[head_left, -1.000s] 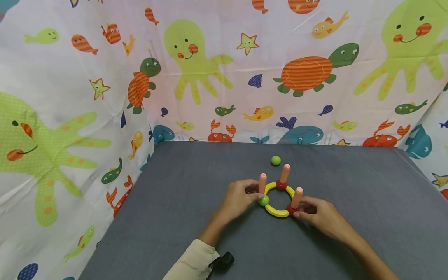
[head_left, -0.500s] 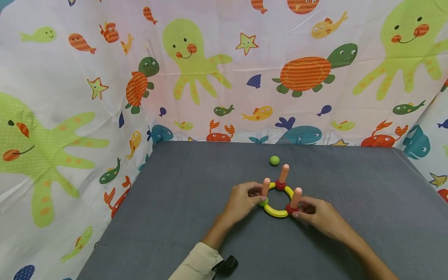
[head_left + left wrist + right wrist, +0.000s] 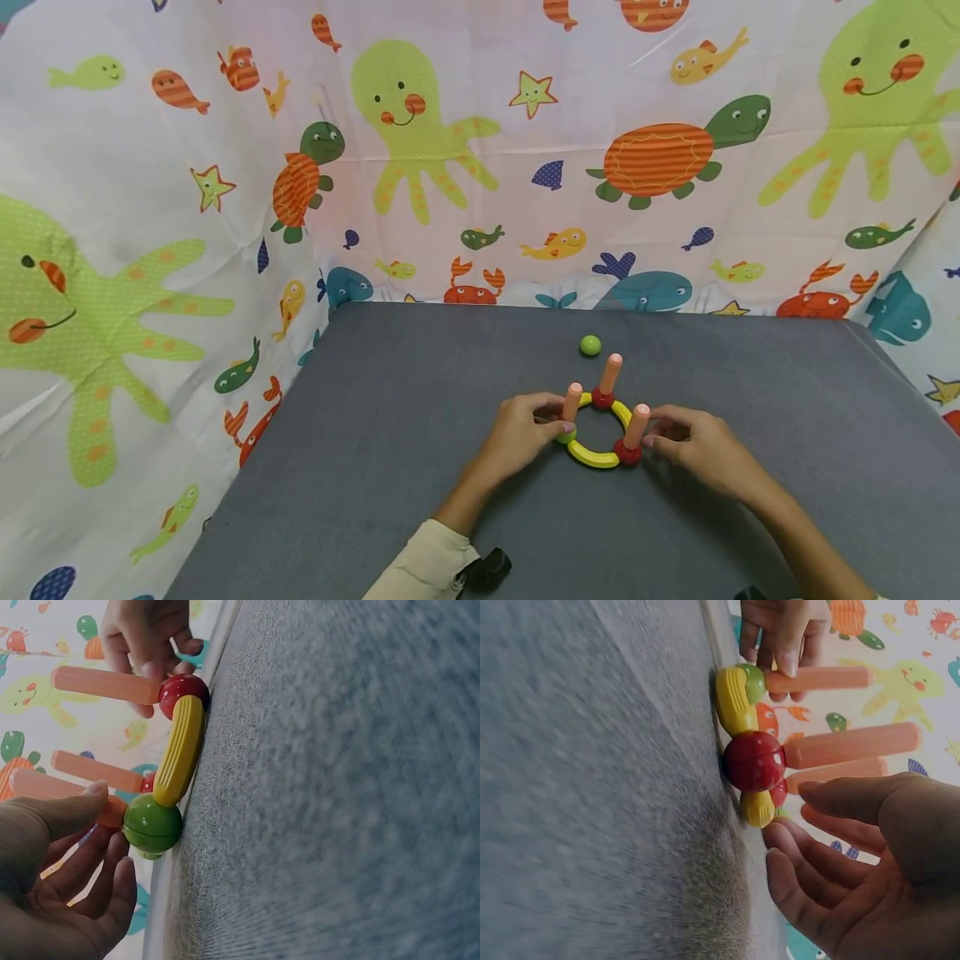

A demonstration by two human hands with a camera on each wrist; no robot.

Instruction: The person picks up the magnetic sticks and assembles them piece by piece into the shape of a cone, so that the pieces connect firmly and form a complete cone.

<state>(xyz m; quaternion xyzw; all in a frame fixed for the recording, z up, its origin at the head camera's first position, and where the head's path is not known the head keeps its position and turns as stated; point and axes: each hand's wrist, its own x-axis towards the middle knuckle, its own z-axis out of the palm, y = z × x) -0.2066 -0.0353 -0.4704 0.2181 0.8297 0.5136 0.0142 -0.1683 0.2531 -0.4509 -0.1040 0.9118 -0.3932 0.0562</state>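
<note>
A toy ring of curved yellow pieces (image 3: 592, 457), joined by balls, lies flat on the table. Two joints are red balls (image 3: 754, 762); the left one is a green ball (image 3: 152, 823). From each ball an orange rod (image 3: 637, 427) stands up. My left hand (image 3: 521, 437) pinches the left orange rod (image 3: 572, 402) low down, just above the green ball, thumb on one side and fingers behind. My right hand (image 3: 701, 450) is beside the near right red ball, its fingers spread apart and holding nothing; any slight fingertip contact cannot be told.
A loose green ball (image 3: 590, 345) sits behind the ring on the grey table (image 3: 420, 375). A curtain printed with sea animals (image 3: 465, 242) hangs along the table's back and left edges. A black wrist device (image 3: 487, 571) is strapped at the left sleeve.
The left rod has tilted slightly right and lower with my left hand. My right hand has let go of the near right red ball and drawn a little to the right.
</note>
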